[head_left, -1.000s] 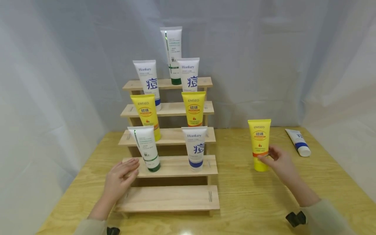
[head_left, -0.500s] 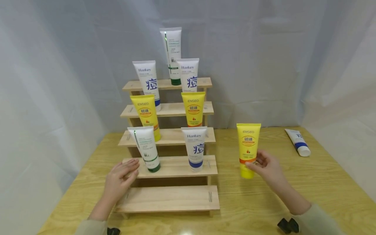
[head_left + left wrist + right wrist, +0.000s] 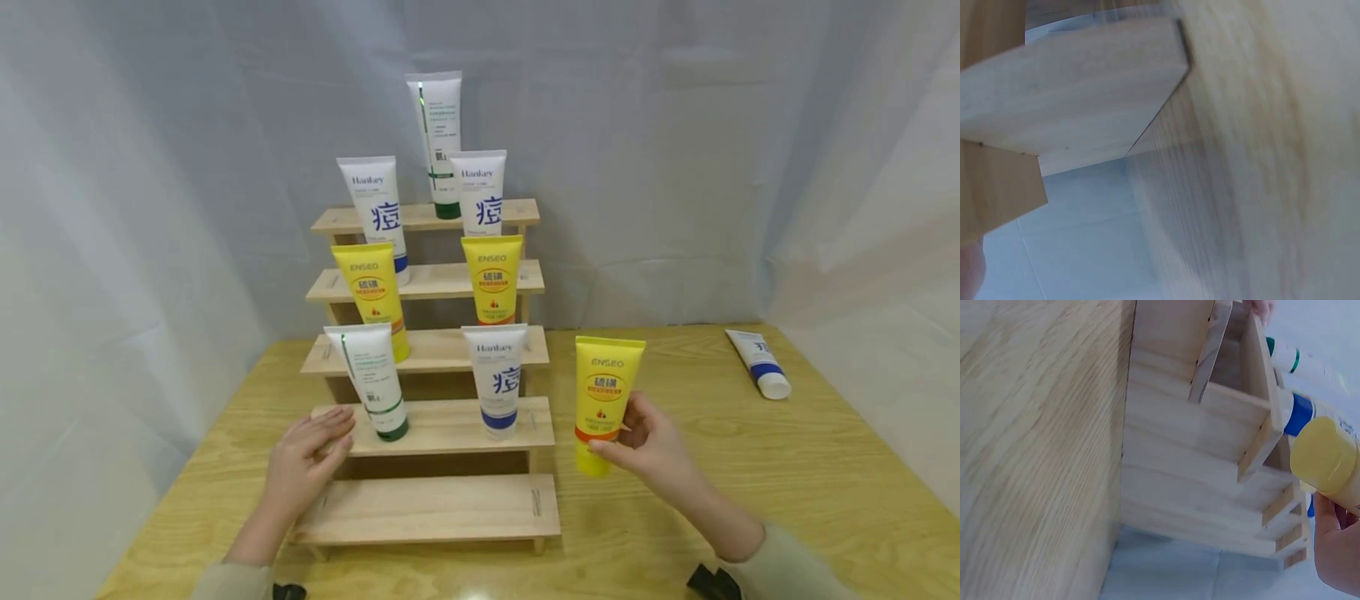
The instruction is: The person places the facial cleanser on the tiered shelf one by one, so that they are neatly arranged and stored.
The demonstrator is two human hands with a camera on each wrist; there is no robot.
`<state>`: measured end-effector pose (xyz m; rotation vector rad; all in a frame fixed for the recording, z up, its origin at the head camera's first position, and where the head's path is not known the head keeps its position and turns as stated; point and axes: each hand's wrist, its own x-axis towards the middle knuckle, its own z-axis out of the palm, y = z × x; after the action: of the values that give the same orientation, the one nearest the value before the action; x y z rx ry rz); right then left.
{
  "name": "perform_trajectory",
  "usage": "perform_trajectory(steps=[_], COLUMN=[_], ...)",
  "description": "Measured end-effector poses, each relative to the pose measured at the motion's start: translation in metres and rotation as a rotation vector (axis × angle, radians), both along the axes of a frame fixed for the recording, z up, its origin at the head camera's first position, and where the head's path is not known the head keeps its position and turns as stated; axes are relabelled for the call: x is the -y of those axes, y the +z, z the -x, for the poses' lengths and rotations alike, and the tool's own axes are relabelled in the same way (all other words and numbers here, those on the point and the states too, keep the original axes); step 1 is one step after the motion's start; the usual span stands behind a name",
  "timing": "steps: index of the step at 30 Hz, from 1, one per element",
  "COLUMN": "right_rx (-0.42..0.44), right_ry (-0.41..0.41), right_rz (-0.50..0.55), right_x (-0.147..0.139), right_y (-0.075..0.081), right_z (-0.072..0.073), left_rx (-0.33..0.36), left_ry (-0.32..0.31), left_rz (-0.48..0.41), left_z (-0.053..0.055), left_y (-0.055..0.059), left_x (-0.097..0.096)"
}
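My right hand [image 3: 656, 454] grips a yellow squeeze tube [image 3: 606, 392] by its lower part, cap down, just right of the stepped wooden rack [image 3: 427, 508]. In the right wrist view the tube's yellow cap [image 3: 1322, 455] shows close beside the rack's side. At the rack's left side my left hand [image 3: 303, 458] rests with fingers extended, near the second step from the bottom. A white tube with a green cap [image 3: 371, 379] stands by those fingertips. On the same step, to the right, is a white tube with a blue band [image 3: 497, 379].
Higher steps bear two yellow tubes [image 3: 495, 279], two white-and-blue tubes [image 3: 371, 204] and a tall white-and-green tube [image 3: 438, 142] on top. Another white-and-blue tube [image 3: 757, 362] lies on the wooden table [image 3: 750, 467] at right. A pale curtain [image 3: 637, 167] hangs behind.
My right hand has carried the yellow tube leftward and nearer to me, from mid-right of the table to beside the rack. My left hand has stayed in place.
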<state>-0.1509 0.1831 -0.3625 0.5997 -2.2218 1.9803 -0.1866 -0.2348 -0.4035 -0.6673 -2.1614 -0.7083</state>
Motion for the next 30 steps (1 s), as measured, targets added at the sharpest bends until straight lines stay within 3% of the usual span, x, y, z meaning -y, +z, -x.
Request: perform_trajectory(steps=[8, 17, 20, 30], right_rx=[-0.090, -0.115, -0.105, 0.039], right_ry=[0.076, 0.212, 0.246, 0.268], right_rz=[-0.026, -0.022, -0.017, -0.011], right_x=[0.027, 0.063, 0.077, 0.126], right_y=[0.004, 0.001, 0.000, 0.002], right_z=[-0.007, -0.007, -0.009, -0.009], left_rx=[0.001, 0.007, 0.000, -0.002], left_ry=[0.006, 0.008, 0.002, 0.001], left_rz=[0.006, 0.007, 0.009, 0.004], left_z=[0.000, -0.001, -0.001, -0.001], left_y=[0.000, 0.000, 0.000, 0.001], left_x=[0.000, 0.000, 0.000, -0.001])
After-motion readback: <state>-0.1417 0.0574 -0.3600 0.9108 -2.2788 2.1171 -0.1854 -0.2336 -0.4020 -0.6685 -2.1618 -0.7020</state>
